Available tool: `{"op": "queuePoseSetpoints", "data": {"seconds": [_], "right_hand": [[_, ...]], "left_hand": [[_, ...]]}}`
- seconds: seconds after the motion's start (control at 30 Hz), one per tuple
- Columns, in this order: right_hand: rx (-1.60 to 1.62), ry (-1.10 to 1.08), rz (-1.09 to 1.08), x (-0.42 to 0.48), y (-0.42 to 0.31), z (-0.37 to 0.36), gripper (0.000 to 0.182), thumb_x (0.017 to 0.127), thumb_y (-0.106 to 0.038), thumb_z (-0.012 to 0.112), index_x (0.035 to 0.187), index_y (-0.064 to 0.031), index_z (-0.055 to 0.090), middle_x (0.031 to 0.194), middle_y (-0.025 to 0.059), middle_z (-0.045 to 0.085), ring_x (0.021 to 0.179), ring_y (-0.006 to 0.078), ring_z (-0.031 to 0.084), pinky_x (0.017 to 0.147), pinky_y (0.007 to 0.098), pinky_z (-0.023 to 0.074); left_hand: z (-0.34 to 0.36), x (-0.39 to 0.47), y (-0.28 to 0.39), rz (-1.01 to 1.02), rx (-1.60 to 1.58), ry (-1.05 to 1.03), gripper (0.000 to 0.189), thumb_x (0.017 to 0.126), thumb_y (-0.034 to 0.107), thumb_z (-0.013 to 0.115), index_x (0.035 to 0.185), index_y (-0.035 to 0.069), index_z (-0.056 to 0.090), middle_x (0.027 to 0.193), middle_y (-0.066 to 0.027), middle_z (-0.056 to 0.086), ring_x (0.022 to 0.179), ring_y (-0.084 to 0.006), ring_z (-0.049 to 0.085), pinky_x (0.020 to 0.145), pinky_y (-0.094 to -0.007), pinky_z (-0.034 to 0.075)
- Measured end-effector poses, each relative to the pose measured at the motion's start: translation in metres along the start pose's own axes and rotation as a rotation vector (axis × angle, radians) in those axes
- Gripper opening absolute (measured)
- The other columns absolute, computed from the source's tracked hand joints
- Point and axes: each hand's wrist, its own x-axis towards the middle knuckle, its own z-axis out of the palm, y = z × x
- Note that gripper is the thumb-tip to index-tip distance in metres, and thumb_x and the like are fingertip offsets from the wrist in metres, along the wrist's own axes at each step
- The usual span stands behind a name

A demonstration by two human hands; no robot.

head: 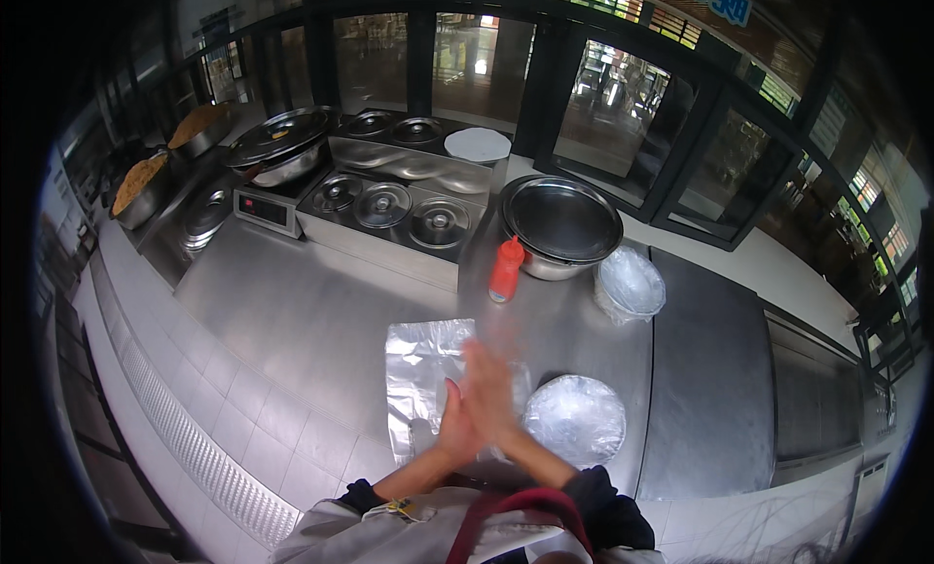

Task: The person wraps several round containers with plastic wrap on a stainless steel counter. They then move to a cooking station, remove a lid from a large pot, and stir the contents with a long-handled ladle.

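Observation:
My left hand [460, 425] and my right hand [487, 389] are pressed palm to palm above a steel worktop. Motion blurs the fingers of the right one. Whether something thin lies between the palms cannot be made out. Beneath and to the left of them is a stack of flat clear plastic bags [419, 359]. Just right of my right wrist sits a round bowl wrapped in clear plastic [576, 420]. Beyond the fingertips stands a red squeeze bottle [505, 272], upright with its nozzle up.
A large steel basin with a dark lid [562, 221] and another plastic-covered bowl [631, 283] are at the back right. Lidded steel wells [383, 205], an induction cooker [268, 212] bearing a covered pan [281, 148], and food-filled basins [139, 188] line the left. Glass windows [481, 75] rise behind.

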Motion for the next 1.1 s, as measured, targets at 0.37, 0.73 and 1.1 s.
{"op": "queuePoseSetpoints", "data": {"seconds": [0.37,0.73,1.1], "right_hand": [[0.174,-0.105,-0.043,0.040,0.019,0.025,0.048,0.101,-0.029,0.041,0.142,-0.0054,0.042,0.139,0.0187,0.048,0.129,0.0351,0.045,0.110,0.0438,0.0301],[0.237,-0.312,0.138,-0.009,0.094,0.129,0.055,0.094,-0.031,0.058,0.142,-0.0062,0.044,0.145,0.0190,0.044,0.137,0.0371,0.038,0.115,0.0435,0.0274],[0.328,-0.114,0.179,-0.009,-0.041,-0.042,0.051,0.096,-0.024,0.055,0.140,-0.0005,0.045,0.110,0.0260,0.064,0.097,0.0384,0.065,0.082,0.0407,0.0515]], "left_hand": [[-0.061,-0.017,0.009,0.128,0.323,0.449,0.034,0.104,0.021,0.046,0.122,-0.006,0.055,0.121,-0.0140,0.062,0.114,-0.0233,0.061,0.100,-0.0373,0.048],[0.017,-0.042,0.093,0.603,0.282,0.234,0.059,0.097,0.005,0.049,0.149,-0.001,0.021,0.148,-0.0208,0.040,0.138,-0.0297,0.040,0.117,-0.0400,0.029],[0.004,-0.033,0.039,0.261,0.537,0.225,0.041,0.099,0.008,0.046,0.139,-0.004,0.041,0.133,-0.0171,0.056,0.124,-0.0254,0.054,0.107,-0.0364,0.042]]}}
